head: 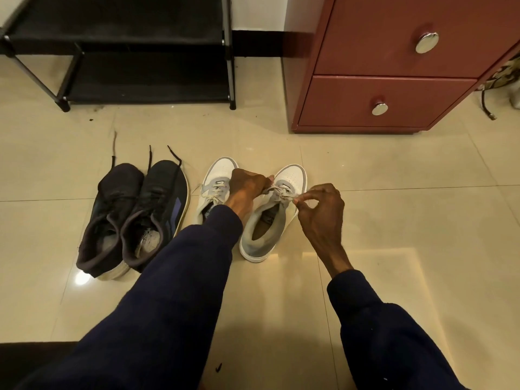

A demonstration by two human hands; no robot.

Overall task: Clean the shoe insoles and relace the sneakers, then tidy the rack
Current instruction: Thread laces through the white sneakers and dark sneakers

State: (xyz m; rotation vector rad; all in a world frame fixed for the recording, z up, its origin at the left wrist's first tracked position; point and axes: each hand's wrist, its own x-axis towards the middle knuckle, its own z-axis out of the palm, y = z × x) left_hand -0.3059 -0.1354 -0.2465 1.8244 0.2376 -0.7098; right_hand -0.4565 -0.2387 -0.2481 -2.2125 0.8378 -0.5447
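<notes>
Glossy beige tiled floor (pixel 394 170) all round. Far left, against the wall, a black shoe rack (pixel 118 35) on thin metal legs. Far right, a red-brown cabinet (pixel 380 66) with two drawers and round metal knobs. Mid-floor, a pair of dark sneakers (pixel 135 215) side by side, toes toward the rack, black laces loose and trailing past the toes. Just beside them, a pair of white sneakers (pixel 270 220) with grey trim, toes the same way. Left hand (pixel 247 187) reaching across the nearer white one, fingers curled, gripping one end of the pale lace (pixel 284 194) over the right shoe's tongue. Right hand (pixel 323 209) opposite, thumb and forefinger pinching the other end, remaining fingers loosely bent. Lace bunched and stretched sideways between both hands.
</notes>
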